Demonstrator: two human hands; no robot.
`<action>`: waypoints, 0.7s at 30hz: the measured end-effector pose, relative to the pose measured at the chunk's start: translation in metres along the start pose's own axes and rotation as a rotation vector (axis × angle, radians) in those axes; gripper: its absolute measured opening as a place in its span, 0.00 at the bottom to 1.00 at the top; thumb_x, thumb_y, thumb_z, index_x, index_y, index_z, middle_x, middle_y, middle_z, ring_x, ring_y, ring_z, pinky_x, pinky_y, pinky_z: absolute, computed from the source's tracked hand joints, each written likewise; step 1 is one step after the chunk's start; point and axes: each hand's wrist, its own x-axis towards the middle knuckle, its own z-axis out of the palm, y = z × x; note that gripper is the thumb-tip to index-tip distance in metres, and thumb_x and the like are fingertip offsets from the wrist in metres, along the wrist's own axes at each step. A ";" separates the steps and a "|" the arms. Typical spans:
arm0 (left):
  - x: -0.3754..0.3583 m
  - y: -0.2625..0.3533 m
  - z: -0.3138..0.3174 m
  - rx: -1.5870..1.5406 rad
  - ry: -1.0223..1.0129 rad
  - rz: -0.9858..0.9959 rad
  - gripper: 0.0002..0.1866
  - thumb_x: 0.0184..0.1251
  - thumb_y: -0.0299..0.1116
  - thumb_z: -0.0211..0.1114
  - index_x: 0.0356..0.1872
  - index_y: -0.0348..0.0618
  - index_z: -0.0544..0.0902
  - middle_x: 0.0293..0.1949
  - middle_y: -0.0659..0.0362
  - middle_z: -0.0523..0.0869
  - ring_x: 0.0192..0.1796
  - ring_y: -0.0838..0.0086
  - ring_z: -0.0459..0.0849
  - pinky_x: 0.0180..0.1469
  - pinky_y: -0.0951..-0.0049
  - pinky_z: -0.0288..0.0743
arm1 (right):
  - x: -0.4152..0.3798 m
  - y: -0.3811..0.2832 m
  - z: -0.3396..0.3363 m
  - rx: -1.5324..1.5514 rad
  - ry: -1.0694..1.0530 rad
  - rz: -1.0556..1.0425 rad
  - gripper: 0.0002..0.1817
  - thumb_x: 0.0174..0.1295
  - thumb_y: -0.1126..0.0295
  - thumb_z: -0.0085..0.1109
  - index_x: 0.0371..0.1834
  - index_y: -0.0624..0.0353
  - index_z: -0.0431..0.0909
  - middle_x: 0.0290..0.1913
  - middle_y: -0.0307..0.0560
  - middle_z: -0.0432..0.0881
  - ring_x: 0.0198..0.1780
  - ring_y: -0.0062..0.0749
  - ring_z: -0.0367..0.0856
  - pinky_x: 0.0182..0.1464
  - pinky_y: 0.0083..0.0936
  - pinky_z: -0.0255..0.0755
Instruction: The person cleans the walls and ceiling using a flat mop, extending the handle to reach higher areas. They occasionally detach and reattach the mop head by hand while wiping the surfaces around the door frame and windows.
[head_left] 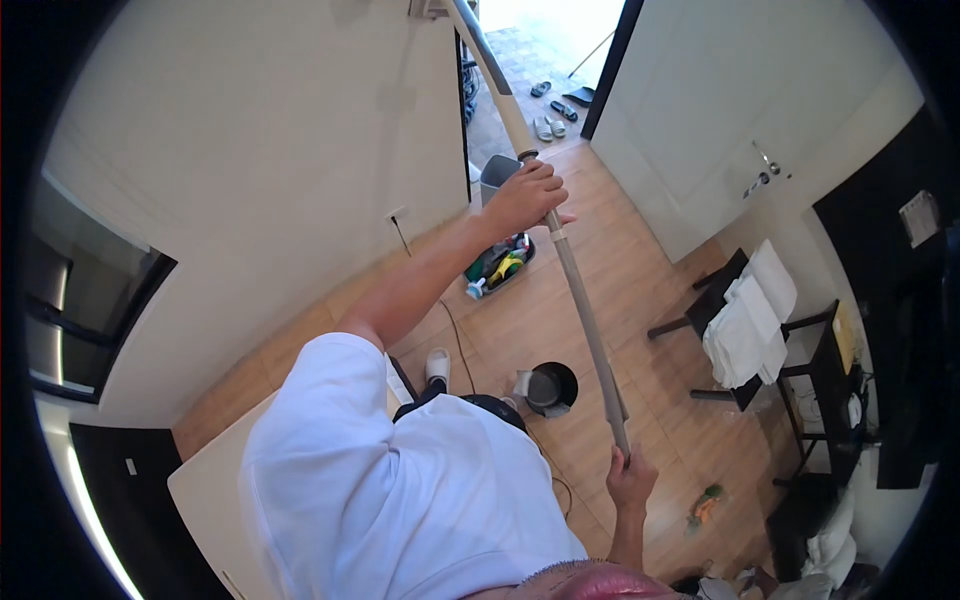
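A long pole [585, 310], pale at its upper part and grey lower down, runs diagonally from the top edge to the lower right. My left hand [525, 195] is wrapped round it just below a dark collar, with my left arm stretched out. Near the pole's lower end, my right hand [630, 480] is closed on it, thumb along the shaft. The pole's far end is cut off by the top edge. Behind my left hand, a bin [498, 175] and a tub of bottles and cloths [500, 268] stand on the floor.
A black bucket [552, 388] stands beside my feet, near a cable [458, 335]. White cloths [748, 325] lie on a dark chair at the right. An open door [735, 120] and sandals [563, 110] outside are at the top. An orange and green item [705, 507] lies on the floor.
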 end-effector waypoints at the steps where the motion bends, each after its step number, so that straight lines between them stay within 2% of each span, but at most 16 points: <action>1: -0.003 0.002 0.001 -0.002 -0.003 -0.009 0.21 0.61 0.52 0.73 0.25 0.47 0.77 0.29 0.62 0.77 0.42 0.67 0.78 0.55 0.65 0.73 | -0.003 0.002 -0.002 0.012 -0.022 0.010 0.17 0.71 0.58 0.64 0.32 0.57 0.72 0.15 0.53 0.75 0.18 0.55 0.79 0.21 0.45 0.68; 4: -0.012 0.010 0.004 -0.058 0.021 -0.026 0.22 0.62 0.50 0.74 0.24 0.45 0.75 0.29 0.60 0.75 0.41 0.65 0.77 0.55 0.64 0.71 | -0.010 0.003 -0.006 0.068 -0.060 0.037 0.17 0.71 0.59 0.64 0.32 0.61 0.74 0.17 0.57 0.72 0.18 0.54 0.75 0.21 0.41 0.65; 10: -0.042 0.020 0.016 -0.057 -0.079 -0.031 0.22 0.65 0.51 0.72 0.23 0.47 0.77 0.28 0.62 0.76 0.41 0.67 0.78 0.54 0.67 0.71 | -0.034 0.006 -0.008 0.097 -0.197 0.104 0.17 0.73 0.58 0.61 0.34 0.61 0.78 0.16 0.55 0.73 0.17 0.50 0.76 0.21 0.39 0.65; 17: -0.091 0.034 0.031 -0.145 -0.195 -0.074 0.18 0.66 0.49 0.71 0.25 0.47 0.82 0.28 0.63 0.81 0.42 0.68 0.80 0.53 0.66 0.72 | -0.061 0.004 -0.018 0.113 -0.318 0.114 0.17 0.75 0.56 0.58 0.35 0.60 0.79 0.17 0.55 0.75 0.19 0.52 0.78 0.24 0.42 0.67; 20: -0.098 0.038 0.032 -0.174 -0.270 -0.092 0.17 0.66 0.48 0.71 0.25 0.47 0.83 0.28 0.63 0.81 0.43 0.68 0.81 0.53 0.65 0.72 | -0.053 -0.018 -0.042 0.110 -0.394 0.178 0.19 0.76 0.55 0.57 0.34 0.60 0.79 0.17 0.54 0.75 0.18 0.47 0.77 0.24 0.41 0.66; 21: -0.100 0.039 0.032 -0.186 -0.313 -0.104 0.17 0.66 0.47 0.70 0.24 0.47 0.83 0.28 0.63 0.82 0.43 0.68 0.81 0.53 0.65 0.73 | -0.048 -0.025 -0.051 0.179 -0.424 0.231 0.21 0.77 0.54 0.57 0.32 0.61 0.78 0.16 0.50 0.72 0.17 0.40 0.74 0.24 0.39 0.64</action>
